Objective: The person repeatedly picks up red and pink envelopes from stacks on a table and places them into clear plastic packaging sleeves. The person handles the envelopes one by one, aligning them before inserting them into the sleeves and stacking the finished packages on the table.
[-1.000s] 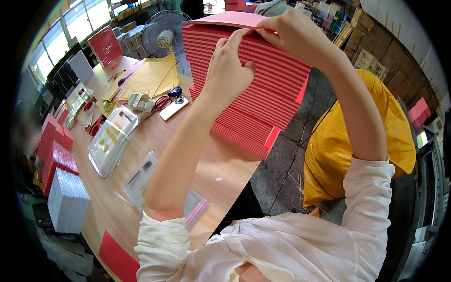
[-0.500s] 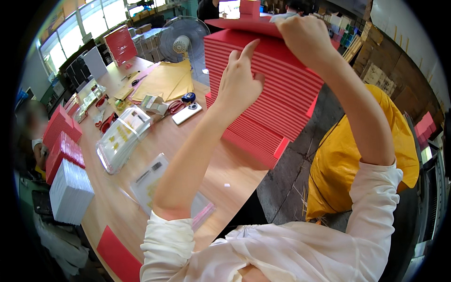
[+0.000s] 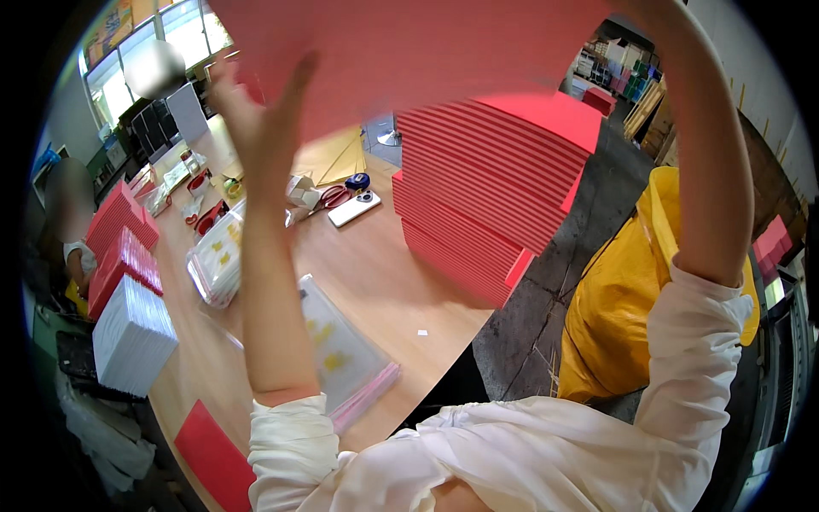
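Note:
A large red board [image 3: 426, 60], smeared by motion, is raised across the top of the view. My left hand [image 3: 260, 107] is at its left end, the thumb against the face and the other fingers along the edge, blurred. At the board's upper right corner is my right hand [image 3: 636, 7], closed on it; the top edge of the picture cuts off its fingers. Beneath the board stands a tall stack of red boards [image 3: 486, 171] at the table's right edge, its layers showing as stripes.
On the wooden table [image 3: 426, 290] lie a white phone [image 3: 354, 209], red-handled scissors [image 3: 334, 197], clear plastic sleeves [image 3: 337, 341] and a red sheet [image 3: 213, 456]. White [image 3: 132, 337] and red stacks line the left edge, near a person [image 3: 77, 256]. A yellow sack [image 3: 618, 299] stands right.
The top red board has come off the stack, upward and to the left. My left hand has moved left and up to its edge; the right hand has risen with its corner.

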